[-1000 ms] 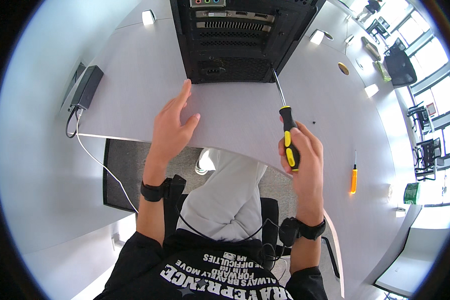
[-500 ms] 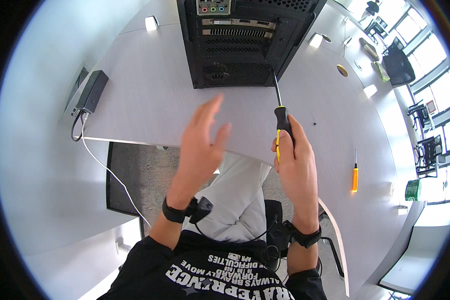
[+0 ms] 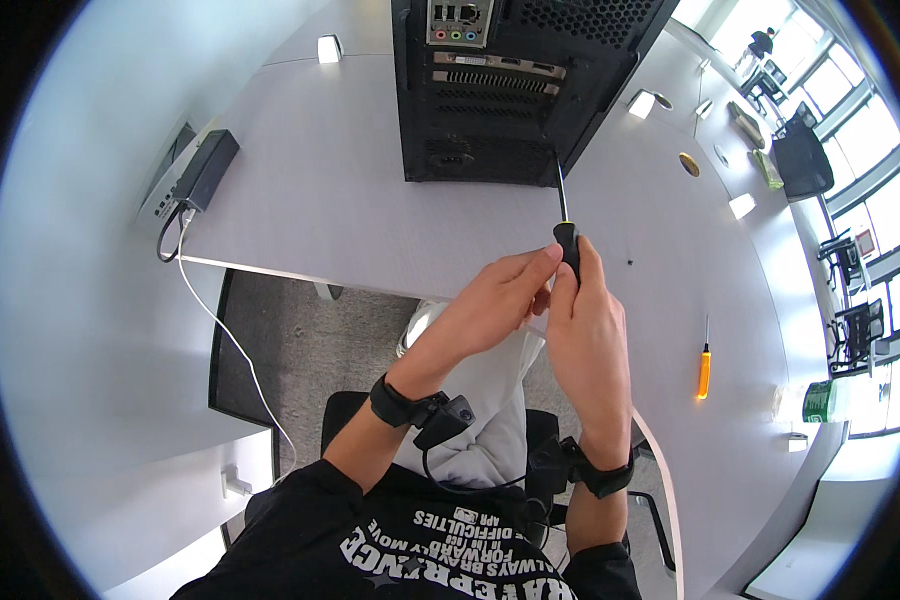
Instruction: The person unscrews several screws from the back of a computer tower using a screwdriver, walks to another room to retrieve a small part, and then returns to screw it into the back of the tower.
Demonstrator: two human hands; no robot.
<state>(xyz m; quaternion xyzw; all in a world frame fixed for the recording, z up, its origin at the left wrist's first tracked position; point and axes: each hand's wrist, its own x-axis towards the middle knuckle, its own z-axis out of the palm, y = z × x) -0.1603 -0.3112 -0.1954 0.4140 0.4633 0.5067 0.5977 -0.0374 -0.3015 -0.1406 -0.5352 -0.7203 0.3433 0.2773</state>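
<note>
A black computer case (image 3: 480,130) stands at the far side of the desk, its back panel with ports and vents toward me. My right hand (image 3: 592,350) is closed round the black handle of a screwdriver (image 3: 566,238). The shaft points away from me, and its tip meets the lower right corner of the back panel. My left hand (image 3: 495,305) is closed at the left of the same handle, thumb against it; its other fingertips are partly hidden. A tiny dark piece, seemingly a screw (image 3: 630,262), lies on the desk to the right.
An orange-handled screwdriver (image 3: 705,375) lies on the desk (image 3: 320,200) at right, with a green-labelled clear bottle (image 3: 818,402) beyond it. At left, a black power adapter (image 3: 208,170) has a white cable (image 3: 225,335) hanging down. Several office chairs stand far right.
My left hand has come right from open air to the screwdriver handle, its fingers closing. My right hand stays on the handle. The whole view has shifted slightly.
</note>
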